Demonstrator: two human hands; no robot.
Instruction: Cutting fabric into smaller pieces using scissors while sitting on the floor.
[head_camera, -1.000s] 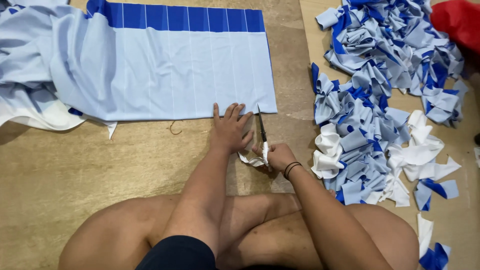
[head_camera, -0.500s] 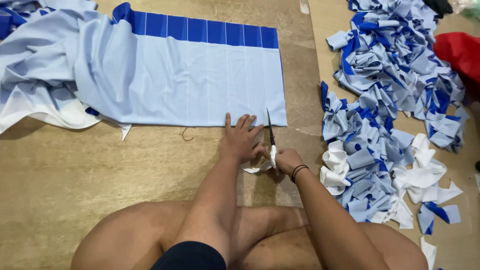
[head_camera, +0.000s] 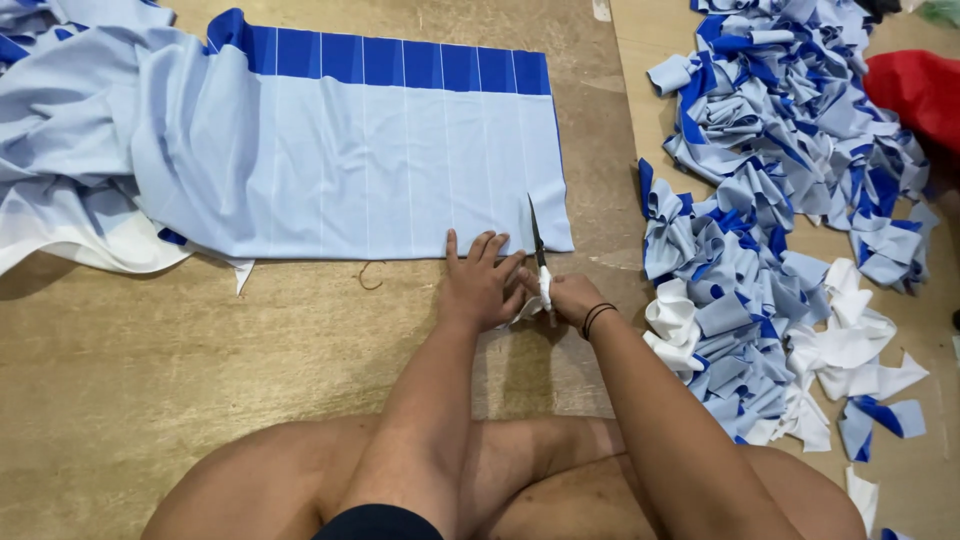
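Pressing left hand (head_camera: 478, 290) flat, fingers spread, on near edge of light blue cloth (head_camera: 400, 165) lying on wooden floor (head_camera: 200, 380). Gripping scissors (head_camera: 539, 255) in right hand (head_camera: 565, 297), blades entering cloth edge; cut strips pile (head_camera: 780, 230) lying right.

Light blue cloth (head_camera: 400, 170): smooth matt knit, dark blue band on top edge. Scissors (head_camera: 539, 255): dark metal blades, white plastic handle. Floor (head_camera: 150, 380): matt brown board, faintly scuffed. Pile of cut strips (head_camera: 780, 200): same soft cloth, curled. Red cloth (head_camera: 925, 90): matt.
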